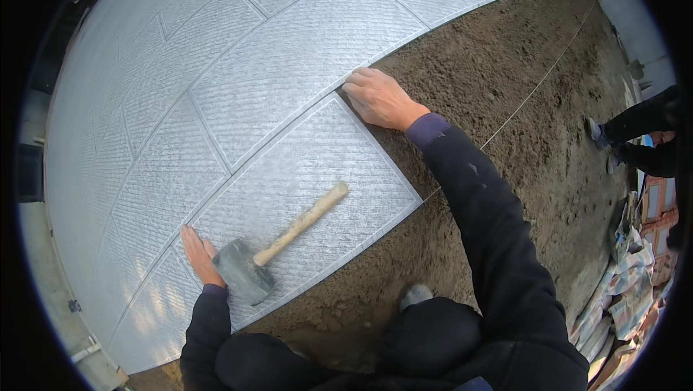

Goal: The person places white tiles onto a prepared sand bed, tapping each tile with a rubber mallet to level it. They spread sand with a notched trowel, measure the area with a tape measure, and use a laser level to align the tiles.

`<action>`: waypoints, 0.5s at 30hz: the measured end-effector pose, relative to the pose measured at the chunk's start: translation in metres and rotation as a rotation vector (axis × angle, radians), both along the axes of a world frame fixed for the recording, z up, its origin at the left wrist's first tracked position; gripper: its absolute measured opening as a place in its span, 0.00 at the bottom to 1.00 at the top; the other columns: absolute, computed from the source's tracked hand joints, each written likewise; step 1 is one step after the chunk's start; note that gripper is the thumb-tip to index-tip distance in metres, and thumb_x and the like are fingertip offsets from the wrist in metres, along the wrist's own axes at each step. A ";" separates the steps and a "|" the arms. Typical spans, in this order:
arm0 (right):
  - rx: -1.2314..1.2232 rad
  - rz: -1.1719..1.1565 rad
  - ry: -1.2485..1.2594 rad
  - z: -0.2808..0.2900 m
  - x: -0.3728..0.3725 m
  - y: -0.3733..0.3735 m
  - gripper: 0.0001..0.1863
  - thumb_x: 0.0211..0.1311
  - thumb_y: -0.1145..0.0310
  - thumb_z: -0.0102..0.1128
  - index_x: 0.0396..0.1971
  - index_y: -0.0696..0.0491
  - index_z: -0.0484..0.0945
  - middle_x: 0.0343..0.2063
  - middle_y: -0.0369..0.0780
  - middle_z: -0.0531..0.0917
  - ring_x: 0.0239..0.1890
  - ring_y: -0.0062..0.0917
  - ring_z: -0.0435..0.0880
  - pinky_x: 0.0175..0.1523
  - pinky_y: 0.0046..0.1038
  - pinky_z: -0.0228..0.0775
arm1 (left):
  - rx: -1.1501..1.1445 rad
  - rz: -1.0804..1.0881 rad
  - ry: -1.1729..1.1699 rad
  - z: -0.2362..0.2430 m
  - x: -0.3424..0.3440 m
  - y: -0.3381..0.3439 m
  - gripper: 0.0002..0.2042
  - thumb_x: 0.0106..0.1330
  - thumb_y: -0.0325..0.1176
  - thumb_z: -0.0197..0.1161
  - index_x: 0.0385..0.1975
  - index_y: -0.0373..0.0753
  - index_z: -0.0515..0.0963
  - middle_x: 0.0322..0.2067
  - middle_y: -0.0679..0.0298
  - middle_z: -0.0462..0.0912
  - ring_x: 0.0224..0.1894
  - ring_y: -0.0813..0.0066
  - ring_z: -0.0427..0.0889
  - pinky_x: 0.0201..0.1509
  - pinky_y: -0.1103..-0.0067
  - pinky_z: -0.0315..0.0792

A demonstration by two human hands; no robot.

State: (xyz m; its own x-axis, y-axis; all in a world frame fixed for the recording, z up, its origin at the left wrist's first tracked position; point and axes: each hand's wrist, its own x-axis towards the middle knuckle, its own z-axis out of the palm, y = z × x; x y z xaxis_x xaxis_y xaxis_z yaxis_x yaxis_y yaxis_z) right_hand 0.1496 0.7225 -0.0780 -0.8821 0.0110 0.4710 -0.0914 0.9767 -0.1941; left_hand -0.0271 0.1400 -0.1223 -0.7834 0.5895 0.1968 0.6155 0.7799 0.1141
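A grey ribbed paving slab point(361, 167) lies in front of me, at the edge of the laid slabs. Across its near left part rests a rubber mallet point(244, 268) with a black head and a pale wooden handle. My left hand point(201, 252) lies at the slab's left end by the joint, fingers stretched out, partly behind the mallet head. At the slab's far corner is my right hand point(381, 99), its fingers bent together against the edge of the neighbouring laid slab point(303, 59). Whatever those fingertips may pinch is hidden.
Rough brown mortar point(505, 52) spreads to the right and under my knees. A taut white string point(538, 86) crosses it. Another person's legs point(639, 131) stand at the right edge. Below them are crumpled sacks point(628, 290) and reddish stacked packages point(657, 225).
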 end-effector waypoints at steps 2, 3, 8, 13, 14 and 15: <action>0.030 -0.015 0.048 -0.005 0.005 0.002 0.05 0.67 0.69 0.61 0.33 0.54 0.79 0.38 0.39 0.80 0.48 0.32 0.79 0.52 0.34 0.72 | 0.001 0.000 -0.006 0.001 0.000 0.000 0.30 0.76 0.29 0.49 0.77 0.27 0.56 0.78 0.42 0.55 0.81 0.46 0.52 0.83 0.60 0.46; 0.047 -0.027 0.043 -0.006 0.007 0.003 0.06 0.68 0.68 0.61 0.33 0.54 0.80 0.39 0.39 0.80 0.49 0.32 0.79 0.52 0.34 0.72 | 0.000 0.005 -0.006 0.001 0.000 0.000 0.30 0.76 0.29 0.49 0.77 0.27 0.56 0.78 0.43 0.55 0.81 0.46 0.52 0.83 0.60 0.47; 0.101 -0.081 0.023 -0.010 0.011 0.010 0.07 0.71 0.66 0.61 0.35 0.53 0.80 0.41 0.38 0.80 0.51 0.30 0.78 0.52 0.33 0.70 | -0.016 -0.012 0.012 0.003 0.002 0.002 0.30 0.76 0.30 0.49 0.77 0.27 0.56 0.78 0.42 0.55 0.81 0.46 0.53 0.83 0.60 0.47; 0.155 -0.142 0.012 -0.011 0.018 0.029 0.08 0.71 0.65 0.61 0.35 0.53 0.81 0.41 0.38 0.80 0.51 0.30 0.77 0.53 0.33 0.69 | -0.046 0.033 -0.017 0.005 0.005 0.002 0.29 0.77 0.30 0.48 0.77 0.28 0.56 0.78 0.42 0.55 0.81 0.46 0.53 0.83 0.60 0.48; 0.171 -0.154 0.009 -0.011 0.020 0.035 0.08 0.71 0.64 0.61 0.35 0.52 0.81 0.41 0.38 0.80 0.51 0.30 0.78 0.53 0.34 0.69 | -0.043 0.026 -0.014 0.006 0.006 0.002 0.29 0.78 0.29 0.48 0.77 0.28 0.56 0.78 0.42 0.55 0.81 0.46 0.53 0.83 0.60 0.48; 0.181 -0.174 0.014 -0.012 0.022 0.042 0.08 0.71 0.64 0.61 0.35 0.52 0.81 0.41 0.38 0.80 0.51 0.30 0.78 0.53 0.34 0.69 | -0.036 0.024 -0.009 0.006 0.006 0.002 0.29 0.78 0.29 0.48 0.77 0.28 0.57 0.78 0.42 0.55 0.81 0.46 0.53 0.83 0.60 0.48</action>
